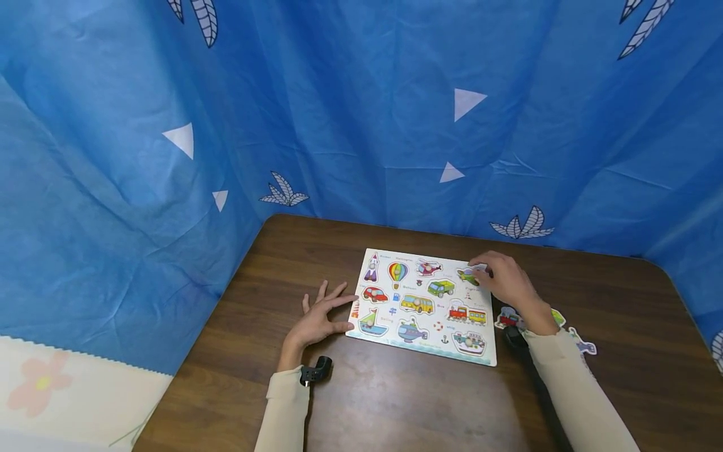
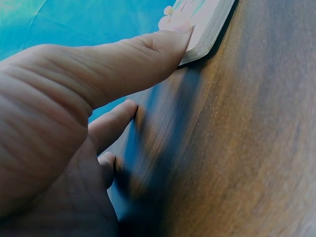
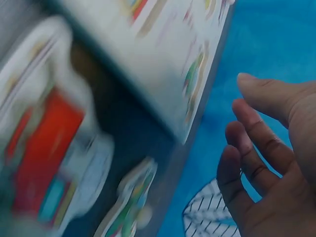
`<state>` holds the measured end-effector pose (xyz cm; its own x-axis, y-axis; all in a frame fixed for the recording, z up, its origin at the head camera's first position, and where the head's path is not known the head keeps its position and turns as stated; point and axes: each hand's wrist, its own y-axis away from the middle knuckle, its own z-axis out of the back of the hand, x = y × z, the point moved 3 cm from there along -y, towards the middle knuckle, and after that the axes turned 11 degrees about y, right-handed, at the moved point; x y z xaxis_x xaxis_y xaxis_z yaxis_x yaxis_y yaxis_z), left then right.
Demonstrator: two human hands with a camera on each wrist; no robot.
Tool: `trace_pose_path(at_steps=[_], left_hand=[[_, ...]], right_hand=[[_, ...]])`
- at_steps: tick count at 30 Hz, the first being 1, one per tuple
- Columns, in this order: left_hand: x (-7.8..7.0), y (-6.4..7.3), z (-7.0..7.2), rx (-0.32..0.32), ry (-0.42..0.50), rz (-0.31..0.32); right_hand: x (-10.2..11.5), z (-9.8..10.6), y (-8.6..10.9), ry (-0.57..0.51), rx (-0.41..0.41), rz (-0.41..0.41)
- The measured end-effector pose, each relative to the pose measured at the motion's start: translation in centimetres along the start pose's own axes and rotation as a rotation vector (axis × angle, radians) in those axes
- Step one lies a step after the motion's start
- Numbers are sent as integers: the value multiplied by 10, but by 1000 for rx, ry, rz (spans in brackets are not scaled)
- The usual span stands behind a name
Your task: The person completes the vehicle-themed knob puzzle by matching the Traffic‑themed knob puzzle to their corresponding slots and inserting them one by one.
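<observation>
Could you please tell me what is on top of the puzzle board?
Vehicle shapes, including a red car and yellow bus; the right hand hides part of the green plane.

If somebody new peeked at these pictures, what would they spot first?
Probably the white puzzle board full of colourful vehicles, on the brown table. Next, the huge blue curtain behind it, with white triangles and leaves. In the right wrist picture, a loose red piece looms large and blurry at the left, beside the board.

Blue curtain (image 1: 350,75) with white triangles (image 1: 466,102); pale flowered cloth (image 1: 101,395); brown table (image 1: 649,339)
</observation>
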<state>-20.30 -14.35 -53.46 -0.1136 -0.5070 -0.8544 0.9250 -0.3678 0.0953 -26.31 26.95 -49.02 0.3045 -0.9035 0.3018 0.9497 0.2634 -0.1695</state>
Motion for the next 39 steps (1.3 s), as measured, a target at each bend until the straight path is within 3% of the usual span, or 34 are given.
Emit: trace_pose_path(at_steps=[17, 25, 39], left_hand=[[-2, 3, 1, 6, -1, -3], [-3, 2, 0, 4, 3, -6], [-3, 2, -1, 4, 21, -23]], right_hand=[[-44, 9, 38, 67, 67, 45], [-50, 13, 44, 106, 76, 60], [-59, 7, 47, 127, 136, -7]])
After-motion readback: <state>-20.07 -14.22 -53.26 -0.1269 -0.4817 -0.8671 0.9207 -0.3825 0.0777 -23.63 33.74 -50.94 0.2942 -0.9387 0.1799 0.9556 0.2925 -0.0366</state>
